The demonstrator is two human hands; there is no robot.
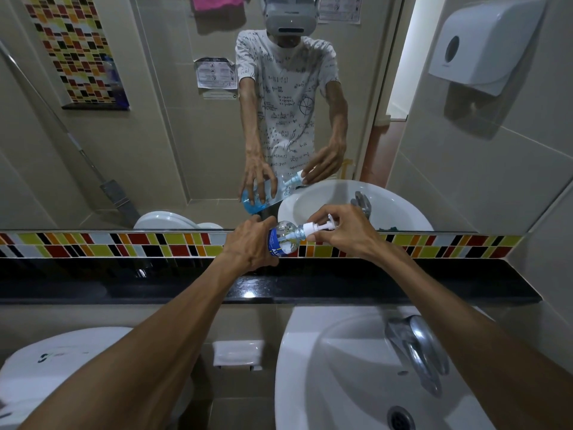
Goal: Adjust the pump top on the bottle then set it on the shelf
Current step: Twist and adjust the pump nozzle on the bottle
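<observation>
A clear bottle (pixel 283 238) with a blue label lies tilted on its side in the air, just above the black shelf (pixel 434 283). My left hand (pixel 248 243) grips the bottle's body from the left. The white pump top (pixel 319 228) points right, and my right hand (pixel 347 229) pinches it with thumb and fingers. The mirror above the shelf reflects both hands and the bottle, which holds blue liquid in its lower part.
A white sink (pixel 341 383) with a chrome tap (pixel 415 349) sits below the shelf at the right. A toilet tank (pixel 62 361) is at the lower left. A coloured tile strip (pixel 124 243) backs the shelf. A paper dispenser (pixel 483 45) hangs on the right wall.
</observation>
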